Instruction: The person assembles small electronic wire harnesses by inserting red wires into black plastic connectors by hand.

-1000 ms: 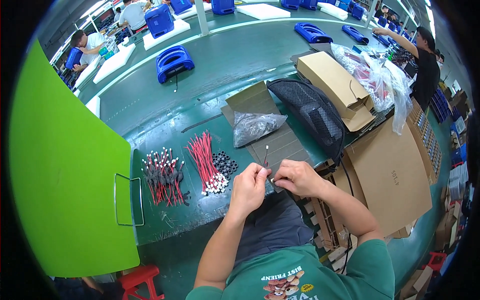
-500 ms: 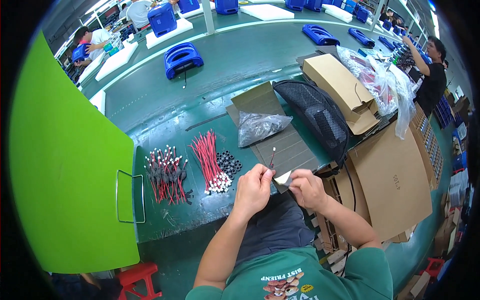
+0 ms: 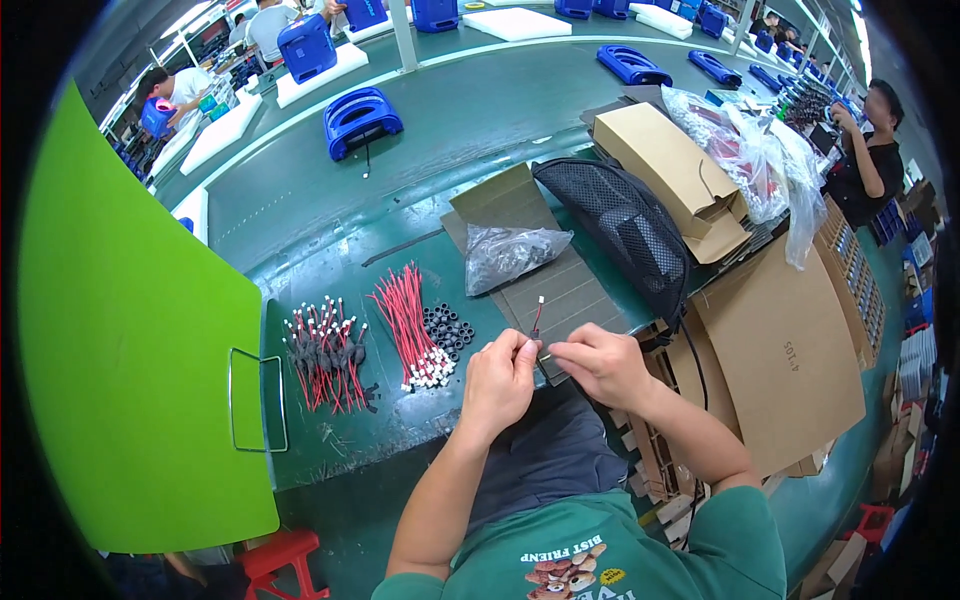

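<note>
My left hand (image 3: 500,378) is closed in a pinch on a short red-and-black wire lead. The lead's white connector (image 3: 541,299) sticks up past the fingertips, with a dark wrap (image 3: 535,334) just below. My right hand (image 3: 606,368) pinches close beside it; a small pale edge shows at its fingertips, too small to name. To the left lies a bundle of red wires with white connectors (image 3: 402,300), beside several black rings (image 3: 448,328). Farther left is a pile of wire leads with black-wrapped middles (image 3: 325,350).
A clear bag of dark parts (image 3: 512,256) rests on flattened cardboard (image 3: 575,300). A black mesh bag (image 3: 625,225) and cardboard boxes (image 3: 670,165) stand to the right. A green panel (image 3: 140,330) borders the left. Across the bench sits a blue plastic housing (image 3: 362,122); people work beyond.
My right hand has moved in toward the left hand and its fingers now meet the lead. The pale, dark-edged piece it held is mostly out of sight.
</note>
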Demonstrator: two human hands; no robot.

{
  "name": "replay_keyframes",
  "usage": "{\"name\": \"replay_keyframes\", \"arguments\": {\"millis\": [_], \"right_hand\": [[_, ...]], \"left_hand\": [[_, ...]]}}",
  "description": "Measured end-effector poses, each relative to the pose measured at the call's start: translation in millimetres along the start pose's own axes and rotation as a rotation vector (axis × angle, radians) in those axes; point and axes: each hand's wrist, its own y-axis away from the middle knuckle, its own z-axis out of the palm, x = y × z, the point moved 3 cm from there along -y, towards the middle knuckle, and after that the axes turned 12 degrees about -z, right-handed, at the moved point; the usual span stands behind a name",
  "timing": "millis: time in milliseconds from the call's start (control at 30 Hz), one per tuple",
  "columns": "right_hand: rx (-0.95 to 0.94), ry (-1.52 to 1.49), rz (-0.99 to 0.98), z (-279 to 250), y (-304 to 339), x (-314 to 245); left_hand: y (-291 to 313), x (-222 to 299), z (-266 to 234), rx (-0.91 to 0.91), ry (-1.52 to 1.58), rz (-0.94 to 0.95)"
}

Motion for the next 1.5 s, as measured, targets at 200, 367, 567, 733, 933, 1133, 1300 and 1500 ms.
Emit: {"name": "replay_keyframes", "arguments": {"millis": [200,367,567,733,933,1133,1300,1500], "right_hand": [[-0.14,0.096,-0.072,7,0,-1],[-0.142,0.087,-0.126,4,-1,0],[-0.379,0.105,-0.041,7,-15,1],[0.016,0.165,-0.19,9,31,-8],[0.307,0.231,-0.263,2,70,-16],[0.563,-0.17,0.146,-45,31,-39],[0.277,-1.017,0.407,-48,-3,-36],[-0.109,-1.071,0.482,-25,-18,-40]], "left_hand": [[0,-4,-1,-0.023,-0.071,0.026],[-2,-6,0,-0.048,-0.064,-0.001],[-2,-3,0,-0.024,-0.012,-0.013],[0,-3,1,-0.001,-0.006,0.026],[-1,-3,-2,0.005,-0.007,0.014],[21,-7,-6,-0.121,0.309,-0.158],[47,4,-18,-0.201,0.585,-0.317],[56,0,-35,0.009,0.389,-0.163]]}}
